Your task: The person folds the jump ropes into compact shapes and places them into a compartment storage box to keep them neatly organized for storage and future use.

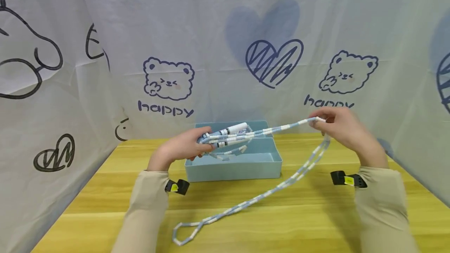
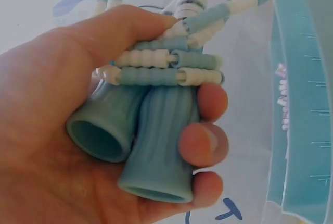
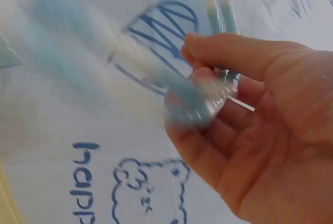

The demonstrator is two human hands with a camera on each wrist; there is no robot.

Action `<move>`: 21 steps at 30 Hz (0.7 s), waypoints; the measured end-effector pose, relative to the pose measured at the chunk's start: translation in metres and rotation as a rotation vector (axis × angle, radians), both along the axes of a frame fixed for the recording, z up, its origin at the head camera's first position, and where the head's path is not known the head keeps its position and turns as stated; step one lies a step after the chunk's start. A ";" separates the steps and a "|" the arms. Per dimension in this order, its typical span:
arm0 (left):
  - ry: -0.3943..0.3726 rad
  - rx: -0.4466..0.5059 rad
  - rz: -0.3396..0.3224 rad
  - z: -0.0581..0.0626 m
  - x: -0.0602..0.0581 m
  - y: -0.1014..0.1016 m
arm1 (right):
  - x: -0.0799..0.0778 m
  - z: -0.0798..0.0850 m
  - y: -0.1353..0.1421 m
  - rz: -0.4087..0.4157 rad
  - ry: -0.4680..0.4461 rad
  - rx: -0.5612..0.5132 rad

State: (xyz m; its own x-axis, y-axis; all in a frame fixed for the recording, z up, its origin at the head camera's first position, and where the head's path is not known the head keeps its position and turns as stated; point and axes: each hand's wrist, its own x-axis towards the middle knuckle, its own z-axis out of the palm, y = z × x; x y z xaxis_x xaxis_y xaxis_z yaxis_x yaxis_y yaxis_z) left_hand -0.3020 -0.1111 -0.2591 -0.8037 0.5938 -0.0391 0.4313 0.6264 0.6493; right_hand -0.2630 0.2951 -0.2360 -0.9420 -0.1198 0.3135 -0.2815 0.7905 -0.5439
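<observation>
Both handles of a blue-and-white beaded jump rope [image 1: 281, 129] lie side by side in my left hand [image 1: 186, 143], which grips them with some beaded rope wrapped across. In the left wrist view the flared blue handle ends [image 2: 161, 151] point out below the fingers [image 2: 200, 143]. My right hand [image 1: 339, 128] holds the rope farther along, off to the right, its fingers curled round the strands. From there a doubled length slants down to the left, ending in a loop [image 1: 184, 241] low over the table. Rope near the right hand is blurred in the right wrist view.
Behind the left hand stands an open light-blue box [image 1: 233, 171] on the wood-patterned table [image 1: 281, 221], its lid [image 1: 260, 125] raised at the back. White cloth [image 1: 218, 85] with bear and heart drawings hangs behind and at both sides.
</observation>
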 end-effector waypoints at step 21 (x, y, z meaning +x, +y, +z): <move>0.027 -0.082 0.025 0.005 0.010 0.023 | 0.018 0.011 0.020 -0.317 0.078 -0.060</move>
State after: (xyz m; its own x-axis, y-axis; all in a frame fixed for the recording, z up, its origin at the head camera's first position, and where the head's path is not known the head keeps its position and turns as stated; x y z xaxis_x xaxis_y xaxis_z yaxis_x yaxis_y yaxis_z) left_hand -0.2921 -0.0880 -0.2543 -0.8194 0.5695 -0.0650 0.4314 0.6875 0.5842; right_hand -0.2451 0.3155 -0.2254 -0.9022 0.1960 0.3841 -0.0696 0.8129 -0.5783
